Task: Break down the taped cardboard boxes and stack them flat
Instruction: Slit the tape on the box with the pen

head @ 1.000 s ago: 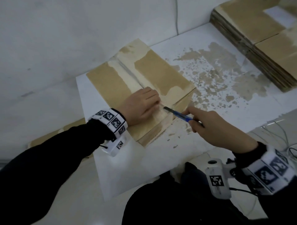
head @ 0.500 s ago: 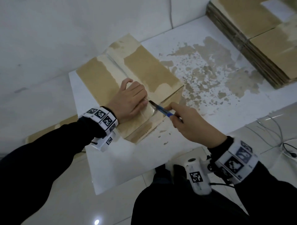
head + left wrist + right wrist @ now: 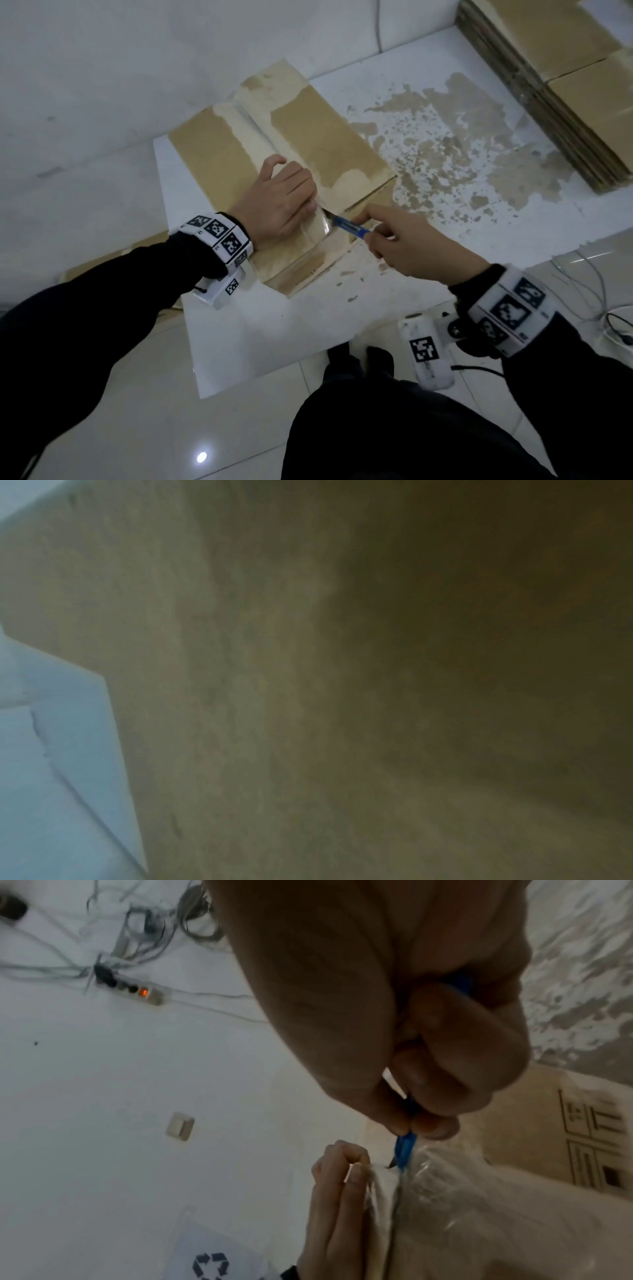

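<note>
A brown cardboard box with clear tape along its middle seam lies on a white board. My left hand presses down on its top beside the seam, thumb raised. The right hand pinches a blue utility knife whose blade tip meets the tape right at the left fingertips. In the right wrist view the knife points into the wrinkled tape on the box, next to the left hand. The left wrist view shows only blurred cardboard up close.
A tall stack of flattened cardboard sits at the back right. Torn brown paper residue covers the board right of the box. Cables and a power strip lie on the floor at right. Another flat cardboard sheet lies at left.
My left thumb has lifted off the box while the fingers keep pressing. The knife stays at the taped seam by the left fingertips. The head view has shifted slightly.
</note>
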Tool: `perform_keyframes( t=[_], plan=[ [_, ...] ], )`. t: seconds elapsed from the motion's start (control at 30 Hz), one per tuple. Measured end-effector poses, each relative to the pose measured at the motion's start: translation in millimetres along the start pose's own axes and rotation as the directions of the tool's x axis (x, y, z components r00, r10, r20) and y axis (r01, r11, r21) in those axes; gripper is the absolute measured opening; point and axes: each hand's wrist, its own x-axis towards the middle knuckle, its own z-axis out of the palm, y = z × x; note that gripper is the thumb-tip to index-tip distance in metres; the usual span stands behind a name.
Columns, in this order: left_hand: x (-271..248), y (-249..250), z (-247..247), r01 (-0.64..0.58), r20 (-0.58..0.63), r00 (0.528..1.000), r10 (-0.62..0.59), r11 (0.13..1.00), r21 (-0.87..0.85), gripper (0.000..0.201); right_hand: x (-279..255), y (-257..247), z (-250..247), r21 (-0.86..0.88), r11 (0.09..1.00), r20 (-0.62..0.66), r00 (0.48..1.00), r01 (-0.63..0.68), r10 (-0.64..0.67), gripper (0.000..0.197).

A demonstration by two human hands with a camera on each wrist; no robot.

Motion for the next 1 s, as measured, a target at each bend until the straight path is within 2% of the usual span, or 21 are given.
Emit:
perform_keyframes(
  t=[0.13,0.5,0.63,0.77,0.83,0.9,1.0],
  plan=[
    [2,3,-1,-0.018,0.004,1.0,0.018,1.0,0.003,0.028,-8,0,-6,-0.013,1.0,0.046,0.999,-0.02,0.021,0.014],
    [3,3,-3,-0.039,0.02,0.999,0.039,0.999,0.026,0.029,-18,-21,-13,-0.266,0.962,-0.039,0.997,0.059,-0.072,0.022],
    [2,4,-4,-0.045,0.023,0.999,0.044,0.999,0.021,0.031,-8,-30,-2,-0.453,0.886,-0.038,0.99,0.102,-0.134,0.024],
    [2,2,-3,-0.053,0.006,0.999,0.053,0.998,0.031,0.027,-15,-31,3,-0.599,0.79,-0.017,0.984,0.13,-0.175,0.016],
    [3,4,-3,-0.061,0.001,0.998,0.061,0.998,0.026,0.027,-22,-27,2,-0.525,0.845,-0.021,0.991,0.101,-0.132,0.015],
    [4,6,-2,-0.081,-0.005,0.997,0.082,0.996,0.03,0.025,-24,-19,1,-0.354,0.934,-0.026,0.998,0.052,-0.065,0.015],
    [4,4,-1,-0.092,-0.029,0.995,0.093,0.996,0.023,0.022,-23,0,3,-0.033,0.998,0.003,0.999,-0.053,0.053,0.014]
  ],
)
